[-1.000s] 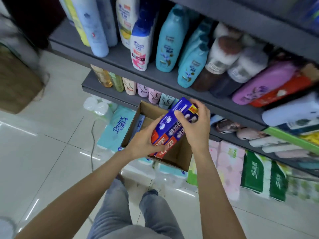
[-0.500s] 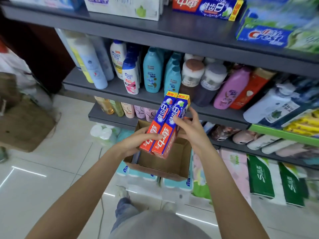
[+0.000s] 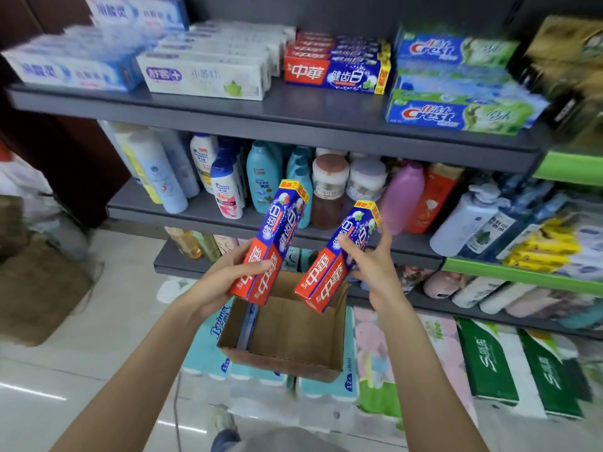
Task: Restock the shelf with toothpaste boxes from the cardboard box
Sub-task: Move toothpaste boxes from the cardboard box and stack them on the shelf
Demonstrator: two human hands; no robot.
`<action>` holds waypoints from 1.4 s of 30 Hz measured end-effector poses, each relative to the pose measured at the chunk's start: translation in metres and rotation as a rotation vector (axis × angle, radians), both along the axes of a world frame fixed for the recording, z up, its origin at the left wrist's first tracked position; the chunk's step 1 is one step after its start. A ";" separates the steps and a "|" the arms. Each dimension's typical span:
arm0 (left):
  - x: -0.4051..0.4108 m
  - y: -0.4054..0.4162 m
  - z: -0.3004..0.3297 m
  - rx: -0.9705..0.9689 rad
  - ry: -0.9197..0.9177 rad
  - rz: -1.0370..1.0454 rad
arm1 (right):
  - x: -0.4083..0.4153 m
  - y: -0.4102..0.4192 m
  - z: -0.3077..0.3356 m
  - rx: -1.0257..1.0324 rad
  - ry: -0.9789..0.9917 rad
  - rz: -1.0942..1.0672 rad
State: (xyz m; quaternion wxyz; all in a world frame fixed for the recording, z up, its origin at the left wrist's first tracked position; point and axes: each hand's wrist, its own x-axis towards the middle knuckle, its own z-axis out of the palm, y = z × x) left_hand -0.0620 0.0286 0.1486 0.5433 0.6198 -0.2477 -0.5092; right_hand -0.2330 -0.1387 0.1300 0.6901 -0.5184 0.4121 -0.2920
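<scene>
My left hand [image 3: 222, 282] grips a red-and-blue toothpaste box [image 3: 274, 239] by its red lower end; a second box may lie behind it. My right hand [image 3: 372, 265] holds another matching toothpaste box [image 3: 336, 259], tilted the same way. Both are raised in front of the shampoo shelf. Below them the open cardboard box [image 3: 287, 363] rests on tissue packs, with one blue box edge [image 3: 246, 327] still standing along its left wall. On the top shelf [image 3: 293, 109] a stack of the same red-and-blue boxes [image 3: 336, 65] lies between white boxes and Crest boxes.
White and blue toothpaste boxes [image 3: 205, 73] fill the top shelf's left, Crest boxes [image 3: 460, 114] its right. Shampoo bottles [image 3: 261, 177] crowd the middle shelf. Tissue packs [image 3: 489, 360] stand on the floor. A brown carton [image 3: 36, 291] sits at left.
The boxes held together over the carton have been split, one part in each hand, and lifted higher. My view has tilted up, bringing the toothpaste shelf into sight.
</scene>
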 end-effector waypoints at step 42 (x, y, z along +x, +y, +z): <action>0.168 -0.129 0.158 -0.415 0.006 -0.210 | 0.154 -0.138 0.180 -1.125 0.766 0.088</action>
